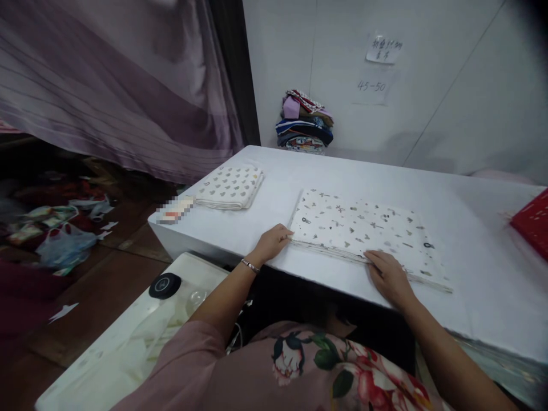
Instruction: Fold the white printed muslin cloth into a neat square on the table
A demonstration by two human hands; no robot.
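Clock centred on the folded cloth (357, 225) with small prints; 12 o'clock points away from the wearer. The white tabletop (286, 177) has its near edge running from 9 round to 5 o'clock, close below the cloth's own near edge; the rounded corner sits out at 9. Room to move: a strip of white surface runs along the cloth's 12 o'clock side, and a broader stretch at 3 separates it from a red cloth (533, 222). At 10, a gap parts it from a second folded cloth (231, 187) with rows of grey motifs.

The folded cloth lies flat in front of the wearer, several layers visible along its near edge. Hands well apart, both touching it. Left hand (273, 242) at 9: fingers curled, tips at the near corner. Right hand (389, 277) at 5: fingertips over the near edge. Cannot tell whether either hand pinches the layers or only rests there.

Right thumb is hard to make out. Red cloth is cut off by the frame. A small item (174, 210) beside the second cloth is pixelated. Stacked clothes (303, 123) at 11 have their base partly hidden behind the tabletop's far edge.
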